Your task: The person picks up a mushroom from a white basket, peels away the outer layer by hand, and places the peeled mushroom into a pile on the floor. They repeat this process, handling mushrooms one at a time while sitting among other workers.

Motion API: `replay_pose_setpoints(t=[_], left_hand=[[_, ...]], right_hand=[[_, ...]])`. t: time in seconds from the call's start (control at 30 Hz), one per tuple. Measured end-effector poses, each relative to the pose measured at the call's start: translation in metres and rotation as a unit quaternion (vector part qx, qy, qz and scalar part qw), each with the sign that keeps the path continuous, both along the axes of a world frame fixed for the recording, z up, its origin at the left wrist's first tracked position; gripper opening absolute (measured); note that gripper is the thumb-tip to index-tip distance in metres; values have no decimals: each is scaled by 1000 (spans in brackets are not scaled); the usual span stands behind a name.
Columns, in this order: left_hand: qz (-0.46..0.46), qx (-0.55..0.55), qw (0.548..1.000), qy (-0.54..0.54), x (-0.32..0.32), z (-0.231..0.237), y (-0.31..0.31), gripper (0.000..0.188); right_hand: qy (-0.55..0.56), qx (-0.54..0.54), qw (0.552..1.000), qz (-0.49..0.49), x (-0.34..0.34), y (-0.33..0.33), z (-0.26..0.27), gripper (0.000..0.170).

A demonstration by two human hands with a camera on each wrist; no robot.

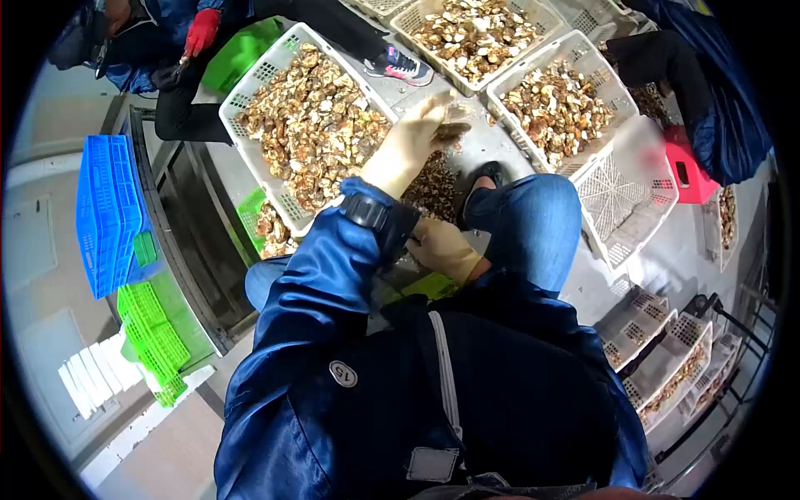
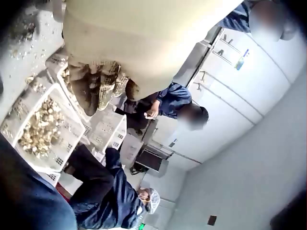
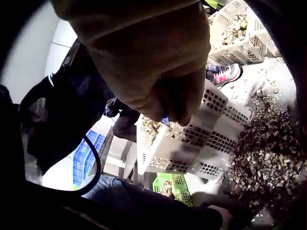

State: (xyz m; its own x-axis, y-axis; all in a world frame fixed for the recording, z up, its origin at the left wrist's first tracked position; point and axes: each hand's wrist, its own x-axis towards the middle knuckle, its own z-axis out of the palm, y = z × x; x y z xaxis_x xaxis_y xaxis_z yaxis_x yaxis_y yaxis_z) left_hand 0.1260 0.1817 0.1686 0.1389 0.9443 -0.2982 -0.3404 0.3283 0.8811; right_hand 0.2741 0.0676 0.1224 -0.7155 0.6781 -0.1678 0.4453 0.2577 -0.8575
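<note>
Hovering near twelve o'clock, head view, the pale-gloved left hand (image 1: 408,148) is released; brown-and-cream chunks (image 1: 312,125) fill a white perforated plastic crate (image 1: 242,93) at eleven. Left wrist view: its stained fingers (image 2: 106,88) relax. Right wrist view: the right hand (image 3: 153,72) pinches something small, blue-marked (image 3: 165,120).

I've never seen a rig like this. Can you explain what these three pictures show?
There is no robot: a person wears three cameras. The head picture looks down past a blue jacket at two gloved hands. The other two come from cameras on the left and right wrists, each close to its own hand.

The left hand, fingers loose, is raised beside a white crate of brown-and-pale pieces. The right hand is lower, its fingers curled around something small, mostly hidden. Between the hands and beyond lies a dark heap of scraps on the floor.
</note>
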Motion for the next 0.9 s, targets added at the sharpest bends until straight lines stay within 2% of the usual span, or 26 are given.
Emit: replay_pose_setpoints(t=[0.03,0.1,0.17,0.23,0.3,0.33,0.37,0.43,0.47,0.5,0.57,0.6,0.63,0.7,0.73,0.77,0.87,0.9], left_hand=[[13,-57,998,-2,-5,-12,-7,39],[34,-34,993,106,-47,-48,-40,38],[113,-97,985,87,-96,-80,-67,35],[231,-152,957,90,-140,-91,-90,32],[295,-208,921,149,-167,-100,-95,30],[245,-202,933,170,-182,-109,-93,31],[190,-139,933,271,-192,-119,-95,34],[115,-87,904,403,-183,-120,-71,39],[71,4,847,528,-176,-116,-59,44],[83,69,819,564,-170,-132,-49,45],[2,135,714,687,-150,-110,-20,43],[-15,211,701,681,-150,-110,-10,49],[-45,198,667,717,-150,-114,-5,49],[-132,102,631,757,-156,-119,-1,48],[-130,93,635,756,-158,-118,-1,41],[-147,91,617,768,-160,-116,-2,36],[-145,99,595,784,-150,-111,0,29],[-135,135,580,792,-140,-105,4,33]], right_hand=[[-10,1,1000,8,-2,-2,-5,19],[-28,3,999,26,-9,-6,-20,20],[-43,-12,997,57,-12,-2,-13,19],[-35,-17,997,69,-16,-4,-10,19],[-19,-12,996,87,-20,-6,-4,20],[-13,-16,996,92,-23,-6,-3,20],[-9,-19,995,96,-26,-7,-3,20],[-23,-21,994,109,-28,-5,-1,20],[-32,-22,993,113,-29,-4,-1,20],[-28,-10,994,104,-29,-4,-2,20],[-21,14,996,87,-28,-4,-3,21],[-12,22,996,80,-28,-5,-4,21],[-15,19,996,81,-28,-5,-5,20],[-18,13,996,83,-27,-4,-2,20],[-25,-2,996,87,-27,-3,0,19],[-32,-16,995,92,-27,-2,2,19],[-26,-23,996,86,-26,-1,6,19],[-19,-20,996,85,-26,-3,7,19]])
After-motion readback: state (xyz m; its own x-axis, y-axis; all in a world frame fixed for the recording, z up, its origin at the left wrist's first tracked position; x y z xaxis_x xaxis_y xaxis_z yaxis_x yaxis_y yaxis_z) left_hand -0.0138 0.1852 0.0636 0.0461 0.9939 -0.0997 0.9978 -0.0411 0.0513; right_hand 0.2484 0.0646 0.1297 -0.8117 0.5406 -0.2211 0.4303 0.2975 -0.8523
